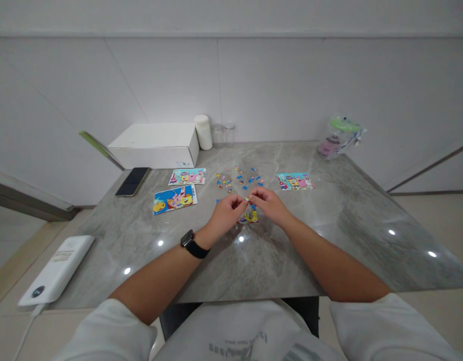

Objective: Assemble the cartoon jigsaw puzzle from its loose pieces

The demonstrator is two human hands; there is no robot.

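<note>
both hands, left [227,211] and right [268,203], pinch one puzzle piece [247,199] together; cartoon cards [175,198] far left, print unreadable.

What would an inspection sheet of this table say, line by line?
Surface: grey marbled table, glossy, with light glints.
Job's things: small puzzle piece; loose pieces scattered behind it; part-built puzzle under the hands.
Clutter: three picture cards, phone, white box, white canister, two jars, plastic bag, white power bank.
Fingers: left hand and right hand pinch the piece together; watch on the left wrist.
Cables: one white cable from the power bank.
Surroundings: white wall panels, pale floor.
</note>
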